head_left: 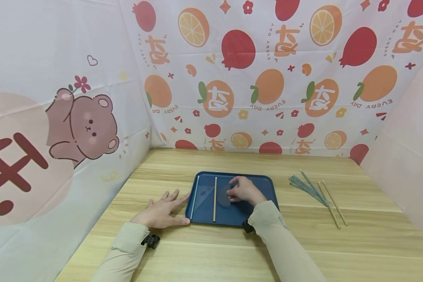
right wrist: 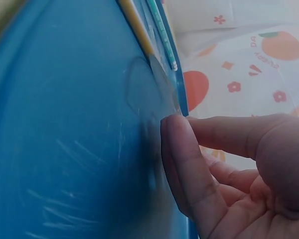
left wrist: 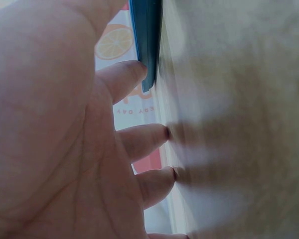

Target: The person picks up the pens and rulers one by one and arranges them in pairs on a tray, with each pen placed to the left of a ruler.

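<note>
A blue tray (head_left: 266, 190) lies on the table. My right hand (head_left: 244, 190) is over its middle, pinching a clear, rounded piece like a protractor (head_left: 223, 197) between thumb and fingers. In the right wrist view the piece (right wrist: 162, 82) is tilted, its edge near the wooden pencil (right wrist: 137, 27). Left of it in the tray lie that pencil (head_left: 215, 199), a clear set square (head_left: 201, 197) and a green pencil (head_left: 195, 197). My left hand (head_left: 161, 211) rests on the table with fingers spread, thumb and index finger touching the tray's left edge (left wrist: 148, 45).
To the right of the tray, several blue-green flat strips (head_left: 307, 188) lie fanned out beside a green pencil (head_left: 309, 179) and two wooden pencils (head_left: 335, 201). Printed cloth (head_left: 264, 129) walls stand behind the table and at both sides.
</note>
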The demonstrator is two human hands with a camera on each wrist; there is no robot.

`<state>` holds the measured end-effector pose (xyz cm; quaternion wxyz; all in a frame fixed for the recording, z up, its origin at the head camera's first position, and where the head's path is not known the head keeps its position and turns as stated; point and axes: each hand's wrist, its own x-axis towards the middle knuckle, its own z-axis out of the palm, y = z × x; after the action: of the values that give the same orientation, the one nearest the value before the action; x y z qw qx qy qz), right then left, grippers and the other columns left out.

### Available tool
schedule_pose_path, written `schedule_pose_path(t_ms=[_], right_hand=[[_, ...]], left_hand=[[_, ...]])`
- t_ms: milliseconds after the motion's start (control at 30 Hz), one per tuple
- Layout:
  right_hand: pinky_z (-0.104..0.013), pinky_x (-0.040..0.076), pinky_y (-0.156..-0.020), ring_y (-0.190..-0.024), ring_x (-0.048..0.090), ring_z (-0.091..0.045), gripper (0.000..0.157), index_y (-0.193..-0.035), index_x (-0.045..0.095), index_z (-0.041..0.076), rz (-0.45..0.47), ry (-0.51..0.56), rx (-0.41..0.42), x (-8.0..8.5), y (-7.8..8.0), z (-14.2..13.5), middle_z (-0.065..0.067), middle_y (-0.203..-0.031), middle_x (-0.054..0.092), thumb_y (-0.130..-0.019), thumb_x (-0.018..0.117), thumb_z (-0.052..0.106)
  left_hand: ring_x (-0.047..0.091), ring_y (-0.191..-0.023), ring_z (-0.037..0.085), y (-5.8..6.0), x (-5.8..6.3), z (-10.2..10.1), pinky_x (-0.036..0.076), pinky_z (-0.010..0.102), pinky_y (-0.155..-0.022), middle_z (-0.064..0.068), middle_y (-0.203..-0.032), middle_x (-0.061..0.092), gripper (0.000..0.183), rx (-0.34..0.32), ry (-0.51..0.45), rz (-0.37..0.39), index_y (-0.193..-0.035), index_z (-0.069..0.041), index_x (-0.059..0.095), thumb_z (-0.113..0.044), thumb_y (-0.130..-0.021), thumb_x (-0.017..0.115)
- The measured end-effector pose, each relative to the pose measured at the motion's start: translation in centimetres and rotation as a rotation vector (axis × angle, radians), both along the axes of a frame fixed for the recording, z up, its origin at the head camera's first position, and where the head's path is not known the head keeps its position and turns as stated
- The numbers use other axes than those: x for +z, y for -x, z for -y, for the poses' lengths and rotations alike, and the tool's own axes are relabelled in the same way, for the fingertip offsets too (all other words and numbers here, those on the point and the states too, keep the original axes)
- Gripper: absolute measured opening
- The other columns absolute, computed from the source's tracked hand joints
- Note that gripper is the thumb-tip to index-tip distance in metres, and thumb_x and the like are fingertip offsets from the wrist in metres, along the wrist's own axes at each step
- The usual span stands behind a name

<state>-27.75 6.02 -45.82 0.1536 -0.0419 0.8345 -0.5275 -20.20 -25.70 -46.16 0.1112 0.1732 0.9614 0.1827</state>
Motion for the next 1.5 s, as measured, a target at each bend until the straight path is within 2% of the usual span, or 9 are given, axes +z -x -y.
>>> schedule_pose_path(t_ms=[400,633,1067,1500], right_hand=[[-0.033,0.066,-0.07,-0.075,0.074,-0.019,0.038,-0.136,0.063,0.0,-0.026,-0.123,-0.015,0.3,-0.2,0.5,-0.013,-0.091,0.075,-0.101,0.074,0.005],[-0.032,0.065,-0.069,-0.075,0.074,-0.019,0.036,-0.135,0.065,0.002,-0.056,-0.185,-0.007,0.2,-0.2,0.4,-0.012,-0.089,0.074,-0.102,0.075,0.011],[-0.032,0.065,-0.069,-0.075,0.073,-0.018,0.034,-0.133,0.067,0.001,-0.057,-0.173,0.001,0.2,0.0,-0.1,-0.011,-0.09,0.076,-0.102,0.075,0.015],[-0.037,0.067,-0.076,-0.083,0.076,-0.02,0.036,-0.135,0.066,0.002,-0.068,-0.147,0.054,1.1,-0.1,-1.3,-0.014,-0.103,0.077,-0.103,0.073,0.017]], left_hand=[[0.014,-0.162,0.06,0.1,0.1,0.0,0.006,0.095,-0.112,0.024,-0.178,0.021,0.096,0.002,-0.001,0.008,-0.17,-0.033,0.033,-0.07,-0.091,0.073],[0.014,-0.162,0.06,0.1,0.1,0.0,0.006,0.095,-0.111,0.025,-0.178,0.021,0.096,-0.002,-0.003,0.011,-0.17,-0.032,0.033,-0.07,-0.092,0.073],[0.014,-0.161,0.061,0.2,0.3,0.0,0.005,0.095,-0.111,0.025,-0.178,0.021,0.095,-0.007,-0.011,0.013,-0.17,-0.031,0.033,-0.069,-0.092,0.073],[0.014,-0.161,0.061,0.3,0.2,0.1,0.005,0.095,-0.111,0.025,-0.178,0.021,0.096,-0.009,-0.006,0.009,-0.17,-0.031,0.034,-0.07,-0.092,0.073]])
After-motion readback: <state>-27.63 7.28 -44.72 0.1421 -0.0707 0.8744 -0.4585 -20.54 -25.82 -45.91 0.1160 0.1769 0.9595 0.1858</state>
